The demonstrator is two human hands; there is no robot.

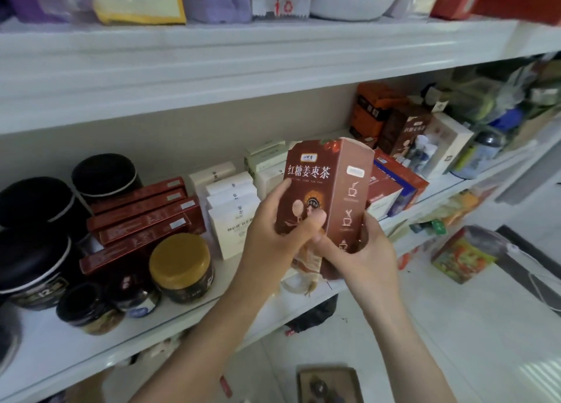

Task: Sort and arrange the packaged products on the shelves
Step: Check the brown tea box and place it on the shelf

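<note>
Brown tea box is held upright just before the middle shelf, between white boxes and red-blue boxes. The left hand grips its front and left edge; the right hand grips its lower right side. Lower it base-flat, label outward. The slot behind is hidden; check clearance at both neighbours and the shelf lip.

Bright, even light; blurred, warped edges
</note>
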